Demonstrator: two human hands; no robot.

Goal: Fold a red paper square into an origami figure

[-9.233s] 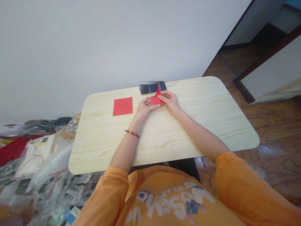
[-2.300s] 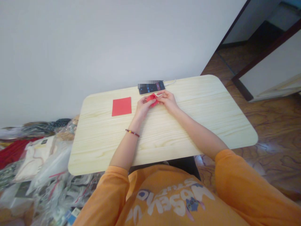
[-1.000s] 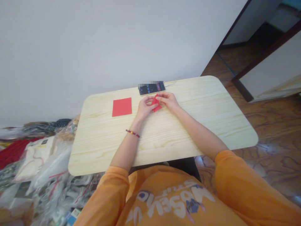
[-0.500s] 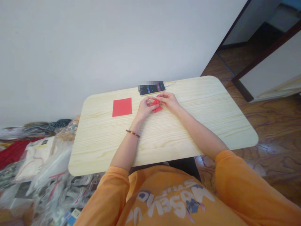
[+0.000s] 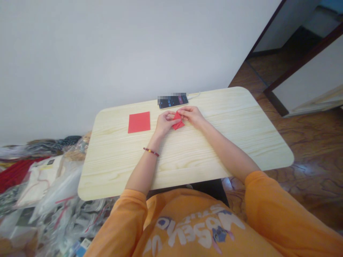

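Between my hands on the pale wood-grain table lies a small folded piece of red paper, its lower tip pointing toward me. My left hand pinches its left side, and a beaded bracelet sits on that wrist. My right hand holds its upper right side with the fingertips. Part of the fold is hidden under my fingers. To the left of my hands lies a flat square of red paper.
A black phone with a white cable lies at the table's far edge, just beyond my hands. A white wall rises behind the table. Plastic bags and fabrics are heaped at the lower left, and a wooden floor lies to the right.
My hands have hardly moved in the last second. The folded paper looks slimmer and sits slightly lower than before, and it is much more compact than its peaked shape of several seconds ago.
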